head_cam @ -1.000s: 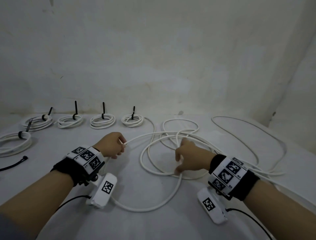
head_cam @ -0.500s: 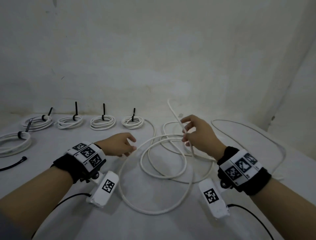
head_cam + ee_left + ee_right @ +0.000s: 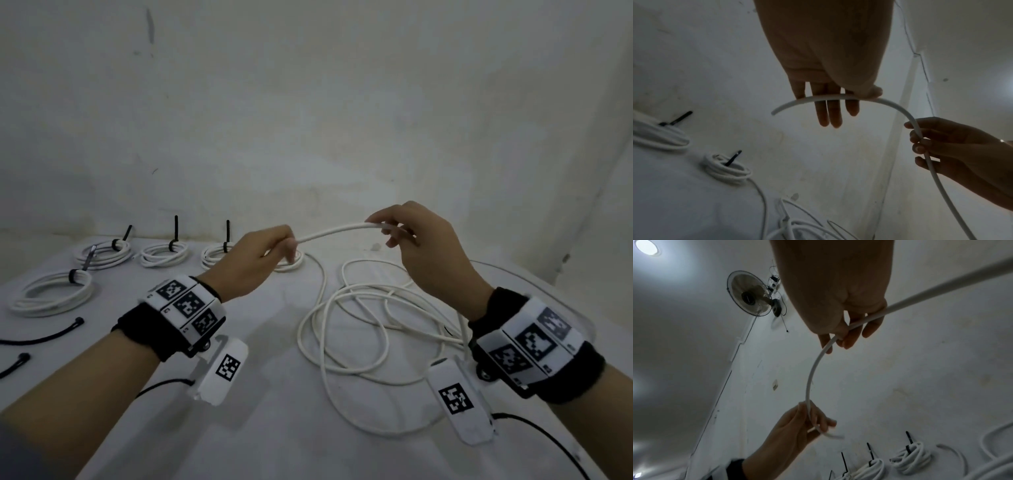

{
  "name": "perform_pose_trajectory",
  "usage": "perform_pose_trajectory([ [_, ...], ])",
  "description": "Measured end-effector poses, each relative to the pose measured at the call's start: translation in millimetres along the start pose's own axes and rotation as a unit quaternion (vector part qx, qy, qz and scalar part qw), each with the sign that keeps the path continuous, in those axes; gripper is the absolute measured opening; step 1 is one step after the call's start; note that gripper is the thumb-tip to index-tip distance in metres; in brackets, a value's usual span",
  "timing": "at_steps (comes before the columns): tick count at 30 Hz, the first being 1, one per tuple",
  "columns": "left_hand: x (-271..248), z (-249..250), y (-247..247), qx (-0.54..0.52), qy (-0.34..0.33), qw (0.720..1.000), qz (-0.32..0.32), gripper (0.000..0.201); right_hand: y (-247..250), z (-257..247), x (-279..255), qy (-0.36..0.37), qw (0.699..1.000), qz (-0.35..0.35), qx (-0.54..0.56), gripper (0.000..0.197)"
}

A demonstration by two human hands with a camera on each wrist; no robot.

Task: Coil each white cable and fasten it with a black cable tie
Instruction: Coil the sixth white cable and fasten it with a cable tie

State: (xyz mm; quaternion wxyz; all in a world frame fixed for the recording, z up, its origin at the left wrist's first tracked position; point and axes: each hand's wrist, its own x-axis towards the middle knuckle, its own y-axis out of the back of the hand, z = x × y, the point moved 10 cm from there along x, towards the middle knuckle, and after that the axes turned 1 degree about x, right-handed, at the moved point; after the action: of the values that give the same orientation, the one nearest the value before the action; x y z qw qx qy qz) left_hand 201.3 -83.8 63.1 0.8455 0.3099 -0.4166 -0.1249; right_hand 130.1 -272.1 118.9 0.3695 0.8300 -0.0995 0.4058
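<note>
Left hand [image 3: 255, 260] pinching the loose white cable [image 3: 337, 230] near its free end, thumb on top, other fingers [image 3: 828, 113] straight beneath; short tail sticking out past the grip. Right hand [image 3: 428, 246] pinching the same cable a bit further along, thumb and fingers curled round it. Both hands raised above the table [image 3: 274, 428], short span of cable arcing between them. Rest of cable dropping behind the right hand into a loose tangle of loops [image 3: 359, 325] on the table, between the 2 forearms. Along the back edge to the left, 5 coiled cables [image 3: 164, 253] already fastened with black cable ties [image 3: 176, 228], tie tails standing up; 1 coil partly hidden behind the left hand. 2 spare black cable ties [image 3: 44, 337] lying flat at the far left edge, near the closest coil. Wall fan [image 3: 750, 293] visible in the right wrist view.
</note>
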Motion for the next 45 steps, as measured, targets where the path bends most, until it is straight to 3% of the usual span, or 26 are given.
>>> perform_pose_trajectory([
  [4,-13.0,-9.9,-5.0,-0.075,0.024,0.997,0.017,0.059,12.9,4.6,5.8,-0.018,0.999,0.046,0.022,0.046],
  [8,-22.6,-33.2,-3.6,-0.128,0.102,0.985,0.048,0.068,29.7,13.3,12.4,-0.032,0.994,0.096,0.042,0.036],
  [11,-23.8,-36.8,-7.7,-0.181,0.146,0.972,0.044,0.057,33.6,19.8,14.9,-0.036,0.993,0.110,0.030,0.033],
  [19,-5.2,1.9,-21.5,-0.251,0.123,0.960,0.013,0.040,22.8,29.7,17.3,-0.036,0.993,0.112,0.009,0.032],
  [22,0.9,-0.9,-7.5,-0.367,0.145,0.914,0.095,0.039,24.3,38.4,22.5,-0.056,0.993,0.106,0.007,0.023],
  [25,2.3,-14.4,7.6,-0.501,0.170,0.830,0.177,0.040,6.5,41.1,23.0,-0.065,0.997,0.040,0.033,0.019],
  [29,4.3,-30.4,6.7,-0.650,0.171,0.711,0.205,0.039,-31.3,20.5,15.0,0.006,0.998,-0.057,-0.014,0.034],
  [32,5.1,-41.5,15.3,-0.711,0.146,0.651,0.222,0.040,-68.6,14.3,3.9,0.031,0.984,-0.169,-0.045,0.060],
  [35,2.1,-54.0,31.6,-0.730,0.125,0.624,0.249,0.041,-107.3,21.3,-15.2,0.003,0.953,-0.298,-0.059,0.079],
  [39,-2.6,-66.0,44.6,-0.757,0.108,0.583,0.275,0.045,-112.8,25.9,-21.8,-0.018,0.953,-0.301,-0.027,0.052],
  [41,-4.8,-70.8,49.1,-0.766,0.101,0.565,0.289,0.044,-114.4,29.2,-27.2,-0.026,0.942,-0.333,-0.029,0.055],
  [43,-5.1,-72.6,49.2,-0.766,0.101,0.563,0.294,0.042,-118.0,31.0,-36.9,-0.017,0.926,-0.374,-0.054,0.063],
  [45,-4.1,-71.1,45.7,-0.753,0.107,0.578,0.296,0.040,-119.1,27.7,-43.1,0.007,0.916,-0.388,-0.102,0.071],
])
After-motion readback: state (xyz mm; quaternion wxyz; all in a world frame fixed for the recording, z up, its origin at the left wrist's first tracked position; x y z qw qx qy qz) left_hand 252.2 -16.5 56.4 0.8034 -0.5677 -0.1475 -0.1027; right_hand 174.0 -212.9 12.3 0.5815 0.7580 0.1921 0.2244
